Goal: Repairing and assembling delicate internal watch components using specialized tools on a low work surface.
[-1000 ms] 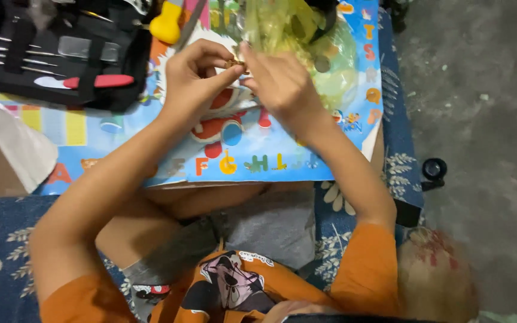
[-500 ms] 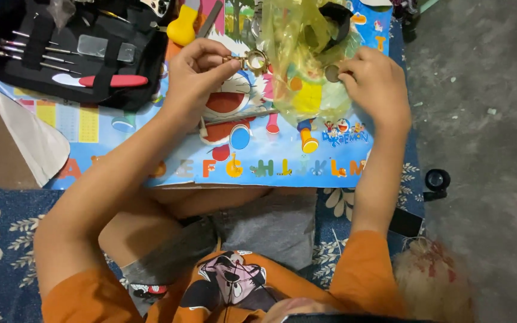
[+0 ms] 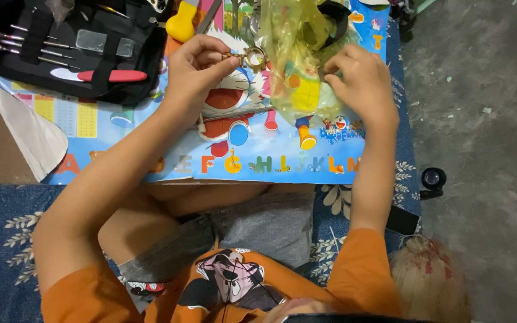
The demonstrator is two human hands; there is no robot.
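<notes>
Small round gold part (image 3: 254, 57) pinched in left hand (image 3: 195, 69); right hand (image 3: 360, 81) touches yellow bag (image 3: 297, 54).

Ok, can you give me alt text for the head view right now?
Seen from above, the left hand pinches a small round gold-rimmed piece over a colourful alphabet mat, while the right hand touches a yellow plastic bag. An open black tool case lies beside the left hand.

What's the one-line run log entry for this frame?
left hand: holds small round metal part | right hand: on yellow plastic bag | tool case: open
</notes>
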